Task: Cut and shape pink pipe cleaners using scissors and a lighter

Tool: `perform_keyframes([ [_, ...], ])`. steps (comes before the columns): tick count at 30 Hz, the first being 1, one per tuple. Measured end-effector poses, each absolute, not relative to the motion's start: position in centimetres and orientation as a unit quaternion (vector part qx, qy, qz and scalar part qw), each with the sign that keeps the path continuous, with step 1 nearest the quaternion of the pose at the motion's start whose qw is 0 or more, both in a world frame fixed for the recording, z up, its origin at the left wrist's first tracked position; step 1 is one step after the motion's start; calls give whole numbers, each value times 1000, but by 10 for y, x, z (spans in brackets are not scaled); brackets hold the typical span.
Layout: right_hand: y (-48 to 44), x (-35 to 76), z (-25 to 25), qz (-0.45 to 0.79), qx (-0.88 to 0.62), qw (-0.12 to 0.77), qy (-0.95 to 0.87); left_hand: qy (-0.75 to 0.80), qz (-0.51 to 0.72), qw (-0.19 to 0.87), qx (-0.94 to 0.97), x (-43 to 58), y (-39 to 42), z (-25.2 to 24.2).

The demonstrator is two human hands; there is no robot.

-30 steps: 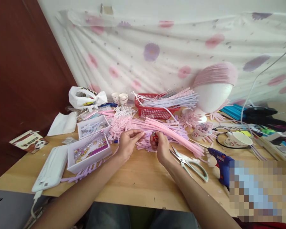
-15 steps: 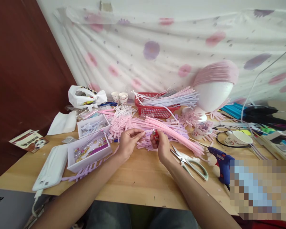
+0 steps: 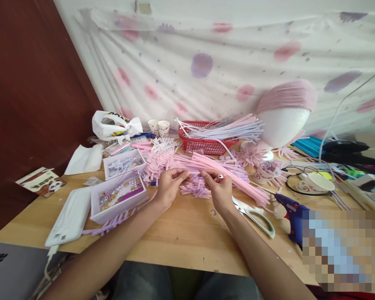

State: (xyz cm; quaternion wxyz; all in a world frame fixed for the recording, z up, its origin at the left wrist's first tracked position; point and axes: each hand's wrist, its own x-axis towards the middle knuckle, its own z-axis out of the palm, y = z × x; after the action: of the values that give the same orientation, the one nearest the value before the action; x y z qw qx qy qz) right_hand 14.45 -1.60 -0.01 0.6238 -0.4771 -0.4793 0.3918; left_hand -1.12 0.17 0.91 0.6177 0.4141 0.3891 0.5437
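Observation:
My left hand [image 3: 170, 187] pinches the near end of a pink pipe cleaner [image 3: 192, 170], fingers closed on it, over the wooden table [image 3: 187, 233]. My right hand [image 3: 219, 189] is closed round a small red lighter [image 3: 220, 178], tilted sideways, close to that same pink end. A heap of pink pipe cleaners [image 3: 218, 168] lies just behind both hands. Short cut pink pieces [image 3: 196, 189] lie between the hands.
Scissors [image 3: 256, 216] and a blue glue gun [image 3: 292, 210] lie right of my right hand. White trays of beads [image 3: 118, 193] and a white device [image 3: 70, 216] sit left. A red basket [image 3: 206, 143], a foam head [image 3: 284, 121], paper cups [image 3: 314, 183] stand behind.
My right hand has shifted slightly right and turned, so the red lighter now lies sideways instead of upright. My left hand has kept its pinch on the pink pipe cleaner.

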Motion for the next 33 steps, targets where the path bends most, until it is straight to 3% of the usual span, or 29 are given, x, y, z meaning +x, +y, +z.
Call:
perform_keyframes([
  [9, -19, 141, -2, 306, -507, 622, -512, 390, 526, 627, 422, -10, -1, 11],
  [15, -20, 138, 1, 409, -480, 660, -408, 392, 548, 618, 404, -11, 2, 11],
  [22, -26, 131, 0, 503, -488, 604, -380, 381, 571, 615, 388, -11, 2, 9],
  [33, -27, 126, 3, 530, -490, 584, -371, 378, 561, 619, 399, -9, 0, 12],
])
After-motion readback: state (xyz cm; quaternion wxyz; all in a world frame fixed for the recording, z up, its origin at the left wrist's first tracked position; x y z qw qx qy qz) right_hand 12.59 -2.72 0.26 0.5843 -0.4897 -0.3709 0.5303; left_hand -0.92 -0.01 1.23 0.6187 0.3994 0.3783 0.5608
